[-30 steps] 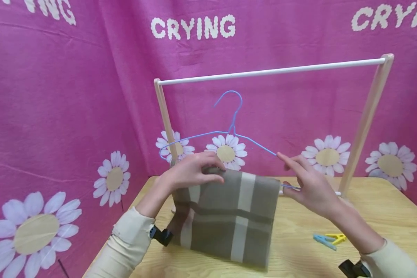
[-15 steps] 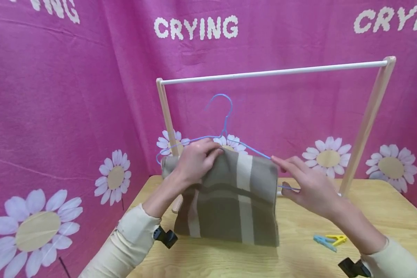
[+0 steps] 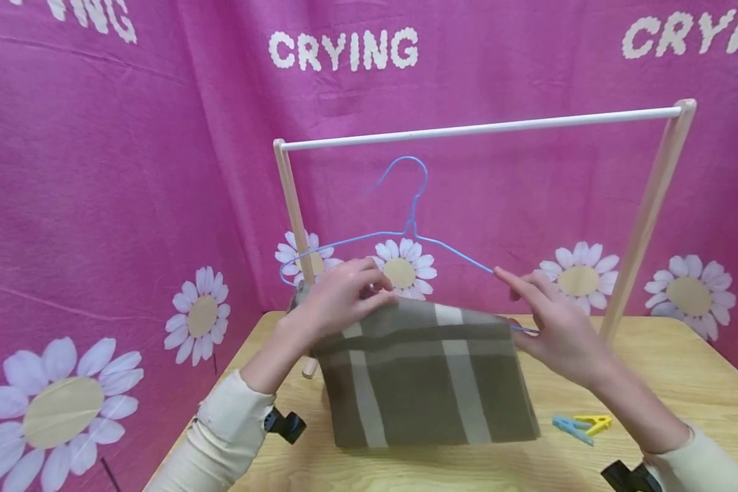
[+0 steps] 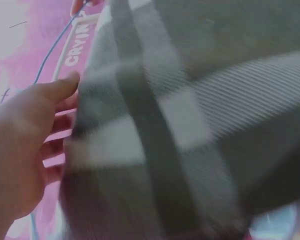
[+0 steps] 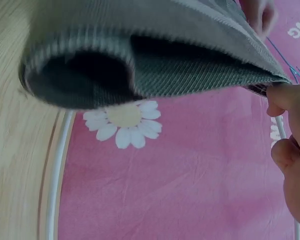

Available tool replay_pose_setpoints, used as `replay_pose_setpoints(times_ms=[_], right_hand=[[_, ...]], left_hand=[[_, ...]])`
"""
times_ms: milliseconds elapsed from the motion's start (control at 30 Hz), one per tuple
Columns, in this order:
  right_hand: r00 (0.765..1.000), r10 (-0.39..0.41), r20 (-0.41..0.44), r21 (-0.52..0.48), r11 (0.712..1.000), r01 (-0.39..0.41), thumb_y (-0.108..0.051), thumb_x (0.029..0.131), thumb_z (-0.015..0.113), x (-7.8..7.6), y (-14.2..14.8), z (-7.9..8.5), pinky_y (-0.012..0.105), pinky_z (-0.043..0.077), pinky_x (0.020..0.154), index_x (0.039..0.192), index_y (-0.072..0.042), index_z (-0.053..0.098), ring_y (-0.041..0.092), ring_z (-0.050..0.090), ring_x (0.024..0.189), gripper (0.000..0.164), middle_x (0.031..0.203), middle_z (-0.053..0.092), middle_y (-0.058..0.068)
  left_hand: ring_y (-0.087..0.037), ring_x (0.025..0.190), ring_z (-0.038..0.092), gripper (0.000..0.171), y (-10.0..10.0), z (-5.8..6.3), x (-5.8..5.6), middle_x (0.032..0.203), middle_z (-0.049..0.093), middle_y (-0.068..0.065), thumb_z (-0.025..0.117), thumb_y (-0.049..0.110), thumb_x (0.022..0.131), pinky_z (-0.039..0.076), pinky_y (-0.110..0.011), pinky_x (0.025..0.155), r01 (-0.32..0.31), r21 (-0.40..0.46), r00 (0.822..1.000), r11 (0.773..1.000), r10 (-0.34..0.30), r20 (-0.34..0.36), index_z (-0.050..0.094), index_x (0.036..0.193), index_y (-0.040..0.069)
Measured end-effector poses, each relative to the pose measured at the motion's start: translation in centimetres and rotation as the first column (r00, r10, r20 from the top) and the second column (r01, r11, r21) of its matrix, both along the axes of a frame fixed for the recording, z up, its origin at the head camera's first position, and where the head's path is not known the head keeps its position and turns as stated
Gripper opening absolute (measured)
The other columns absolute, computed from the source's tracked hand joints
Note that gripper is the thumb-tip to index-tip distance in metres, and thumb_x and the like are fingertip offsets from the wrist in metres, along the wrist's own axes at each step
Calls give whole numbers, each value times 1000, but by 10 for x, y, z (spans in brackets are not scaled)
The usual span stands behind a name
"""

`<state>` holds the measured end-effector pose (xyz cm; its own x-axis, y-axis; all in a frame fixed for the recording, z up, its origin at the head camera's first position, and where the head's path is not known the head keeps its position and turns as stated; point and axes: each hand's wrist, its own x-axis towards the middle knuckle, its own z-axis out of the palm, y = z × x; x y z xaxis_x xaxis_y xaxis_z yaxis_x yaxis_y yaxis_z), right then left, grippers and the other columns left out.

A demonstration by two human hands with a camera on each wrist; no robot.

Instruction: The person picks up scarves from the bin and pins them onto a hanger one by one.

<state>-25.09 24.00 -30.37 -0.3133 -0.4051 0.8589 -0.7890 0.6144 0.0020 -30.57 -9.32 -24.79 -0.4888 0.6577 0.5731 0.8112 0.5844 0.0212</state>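
A grey-brown checked cloth [image 3: 418, 389], folded in layers, hangs over the lower bar of a blue wire hanger [image 3: 417, 197]. My left hand [image 3: 341, 294] holds the top edge of the cloth near its left part; in the left wrist view the fingers of this hand [image 4: 15, 130] go behind the cloth. With the right hand [image 3: 559, 335] I grip the right corner of the hanger, the index finger lying along its sloping wire. Beside that hand, the right wrist view shows the open fold of the cloth [image 5: 200, 75]. Much of the hanger's lower bar is hidden.
Behind the hanger stands a rack with a white rail [image 3: 480, 128] and wooden posts [image 3: 652, 205]. Two clothes pegs, a blue one [image 3: 572, 429] and a yellow one [image 3: 595, 424], lie on the wooden table [image 3: 682, 369]. Pink flowered fabric [image 3: 498, 205] surrounds it.
The cloth's top edge rose towards the hanger's shoulders half a second ago and is now lower again. It sits further right, close to my right hand. The hanger dipped, then came back up.
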Motion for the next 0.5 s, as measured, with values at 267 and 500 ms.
replay_pose_setpoints(times_ms=[267, 500], right_hand=[[1000, 11, -5, -62, 998, -12, 16, 50, 80, 0, 11, 1, 10, 29, 53, 137, 0, 56, -2, 31, 60, 92, 97, 54, 7], [1000, -3, 30, -22, 1000, 4, 7, 59, 79, 2, 11, 0, 10, 30, 54, 139, -2, 55, -2, 32, 62, 84, 98, 53, 4]], left_hand=[[-27, 99, 58, 51, -47, -16, -11, 108, 64, -8, 93, 29, 67, 47, -42, 86, 90, -14, 895, 996, -87, -437, 69, 108, 11], [-22, 89, 64, 20, -55, -17, -12, 93, 70, -3, 83, 9, 79, 49, -37, 78, 105, -15, 865, 994, -99, -492, 72, 96, 8]])
